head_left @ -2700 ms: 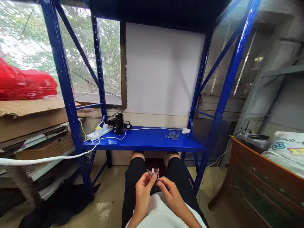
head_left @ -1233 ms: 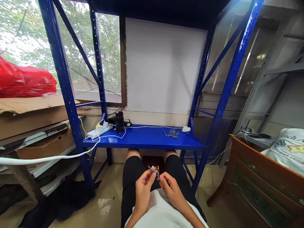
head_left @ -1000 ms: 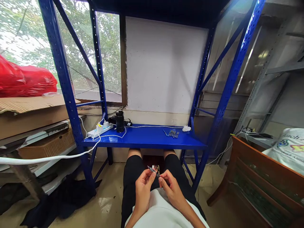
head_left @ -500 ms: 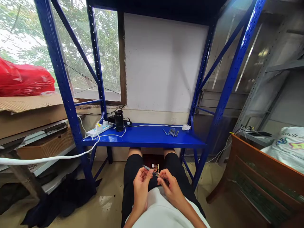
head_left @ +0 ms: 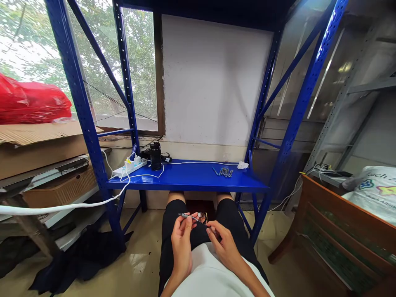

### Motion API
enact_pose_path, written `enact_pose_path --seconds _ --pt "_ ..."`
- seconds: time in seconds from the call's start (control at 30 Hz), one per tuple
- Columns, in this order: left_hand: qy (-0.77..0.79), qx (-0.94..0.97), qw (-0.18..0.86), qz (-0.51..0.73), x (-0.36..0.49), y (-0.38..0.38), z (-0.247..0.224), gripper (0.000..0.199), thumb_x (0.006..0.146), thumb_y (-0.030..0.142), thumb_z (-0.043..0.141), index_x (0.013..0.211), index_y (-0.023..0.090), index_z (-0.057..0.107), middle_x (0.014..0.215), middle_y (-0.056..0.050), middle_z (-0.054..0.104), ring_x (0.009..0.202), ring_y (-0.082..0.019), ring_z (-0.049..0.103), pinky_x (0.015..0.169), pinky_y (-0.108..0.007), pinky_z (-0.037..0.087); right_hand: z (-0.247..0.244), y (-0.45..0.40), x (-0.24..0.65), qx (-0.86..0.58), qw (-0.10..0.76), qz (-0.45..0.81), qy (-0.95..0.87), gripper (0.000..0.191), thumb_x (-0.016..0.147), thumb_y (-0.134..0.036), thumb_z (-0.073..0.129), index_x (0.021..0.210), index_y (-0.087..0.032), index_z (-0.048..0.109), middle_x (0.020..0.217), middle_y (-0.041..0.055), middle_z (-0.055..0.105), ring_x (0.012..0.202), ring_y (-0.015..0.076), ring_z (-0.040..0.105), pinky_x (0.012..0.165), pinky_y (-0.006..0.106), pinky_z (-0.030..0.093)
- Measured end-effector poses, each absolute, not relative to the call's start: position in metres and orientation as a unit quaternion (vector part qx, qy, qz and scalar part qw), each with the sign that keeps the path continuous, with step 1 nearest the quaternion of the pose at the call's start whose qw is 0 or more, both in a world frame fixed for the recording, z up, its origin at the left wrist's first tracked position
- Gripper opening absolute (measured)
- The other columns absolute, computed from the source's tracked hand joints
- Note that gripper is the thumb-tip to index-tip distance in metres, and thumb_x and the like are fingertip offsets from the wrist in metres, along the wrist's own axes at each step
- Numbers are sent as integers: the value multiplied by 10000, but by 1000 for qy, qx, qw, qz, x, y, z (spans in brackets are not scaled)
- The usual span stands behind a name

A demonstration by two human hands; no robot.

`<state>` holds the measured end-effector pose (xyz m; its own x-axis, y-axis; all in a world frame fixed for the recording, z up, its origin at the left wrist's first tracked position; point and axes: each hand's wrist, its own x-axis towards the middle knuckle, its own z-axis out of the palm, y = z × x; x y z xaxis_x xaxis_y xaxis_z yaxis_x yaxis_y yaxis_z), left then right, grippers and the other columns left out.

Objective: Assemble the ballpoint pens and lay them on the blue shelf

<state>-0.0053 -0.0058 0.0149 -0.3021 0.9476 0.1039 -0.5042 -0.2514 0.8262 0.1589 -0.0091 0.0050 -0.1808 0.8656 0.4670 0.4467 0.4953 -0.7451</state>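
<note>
Above my lap, my left hand point(head_left: 183, 237) pinches a thin dark pen-like rod point(head_left: 198, 220) with a grey end that points up and to the left. The rod slants down to the right, where my right hand point(head_left: 223, 243) has its fingers closed on the other end. Exactly what the right fingertips cover is too small to tell. Just beyond the hands, between my knees, lies a small dark printed item point(head_left: 203, 216), partly hidden. On the blue shelf point(head_left: 185, 175) several small dark pieces point(head_left: 226, 172) are grouped beside a blue pen-like piece point(head_left: 215, 171).
A black bottle point(head_left: 155, 156) stands by a white power strip point(head_left: 130, 167) at the shelf's left. White crumpled material point(head_left: 243, 165) sits at its right end. A white cable point(head_left: 77, 205) crosses the left side. A wooden chair point(head_left: 340, 222) is on the right.
My left hand has moved slightly left, away from my right hand, and more of the thin rod shows between them. The view has shifted a little.
</note>
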Motion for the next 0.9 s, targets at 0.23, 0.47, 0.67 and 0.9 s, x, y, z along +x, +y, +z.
enact_pose_path --seconds 0.23,0.47,0.67,0.9 --pt "342 296 504 736 -4 -9 20 482 915 571 780 1187 187 676 1241 -154 789 1105 -269 753 984 -390 553 3 -9 161 -453 455 231 -731 387 1093 -509 511 1167 -202 734 846 21 626 714 173 535 684 291 407" --pt "328 331 527 710 -4 -3 10 490 885 562 813 1180 188 700 1120 -131 809 1052 -279 776 950 -395 591 5 -9 160 -444 473 227 -726 409 1075 -530 536 1147 -198 763 886 42 664 738 182 571 700 290 465" --pt "328 340 550 688 -3 -4 12 492 872 554 827 1167 179 705 1085 -135 812 1025 -285 787 915 -394 607 6 -8 162 -438 473 211 -735 350 1088 -480 542 1179 -225 764 950 55 704 776 191 608 719 291 473" --pt "331 327 531 708 -4 -4 11 474 895 518 814 1194 183 658 1095 -129 813 1009 -258 783 910 -378 598 -1 -1 168 -475 516 178 -691 289 1042 -487 637 1132 -233 740 929 51 737 759 204 640 722 310 478"
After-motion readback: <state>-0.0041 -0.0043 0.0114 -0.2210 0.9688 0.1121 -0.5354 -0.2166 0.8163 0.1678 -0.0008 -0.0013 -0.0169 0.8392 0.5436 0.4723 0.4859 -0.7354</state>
